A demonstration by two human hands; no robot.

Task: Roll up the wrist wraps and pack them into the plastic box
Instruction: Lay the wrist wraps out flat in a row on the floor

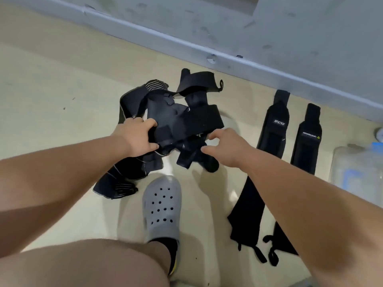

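Left hand (136,137): enters from the lower left of the frame. Its fingers curl over the left edge of a tangled heap of black fabric wrist wraps (186,125), with the thumb beneath, and it grips that edge.

Right hand (226,146): enters from the lower right. The fingers are bent, with thumb and forefinger parted, and the tips sit at the lower right edge of the heap. Whether they hold any strap cannot be told.

Lower centre: a bare knee, and beyond it a grey perforated rubber clog (161,204) worn over a black sock, on the pale beige floor (51,90).

Centre: the heap lies on the floor just past the clog's toe, unrolled, with its straps crossing one another.

Right of centre: a flat black wrist wrap with a white logo (271,129) lies stretched out. Just beside it is a flat black wrist wrap with a yellow mark (306,139), roughly parallel. Both are unrolled, and their lower ends pass under the right forearm.

Right edge: a clear plastic box with blue fittings (356,166) stands near the second flat wrap.

Top: a scuffed grey wall (269,27) runs diagonally across.
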